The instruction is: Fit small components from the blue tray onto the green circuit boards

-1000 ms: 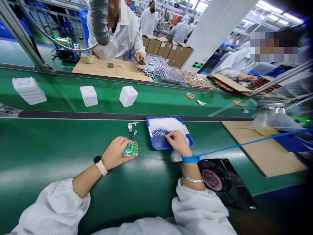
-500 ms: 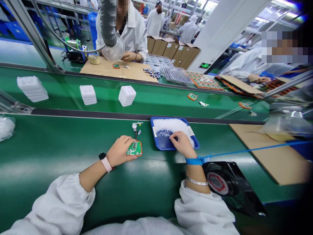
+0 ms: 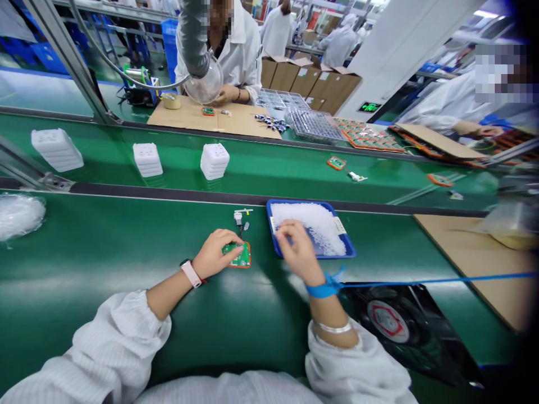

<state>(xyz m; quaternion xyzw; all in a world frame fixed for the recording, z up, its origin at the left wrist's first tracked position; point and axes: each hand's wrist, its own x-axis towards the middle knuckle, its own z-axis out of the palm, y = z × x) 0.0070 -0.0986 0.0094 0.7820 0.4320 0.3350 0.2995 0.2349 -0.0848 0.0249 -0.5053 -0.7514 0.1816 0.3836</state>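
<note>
Head view: orange-edged circuit board [image 3: 241, 257] on green worktop [image 3: 236, 314], left of pellet tray [image 3: 349, 248].
Board partly covered by curled left hand [image 3: 217, 250]; whether gripped cannot be told. Right hand [image 3: 298, 252] held over tray's near-left side, fingers bent toward thumb; anything pinched cannot be made out. White pellets [image 3: 314, 216] contained in tray.

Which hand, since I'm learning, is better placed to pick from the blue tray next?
Likely the right hand: it's at the blue tray; the left hand touches the circuit board.
</note>
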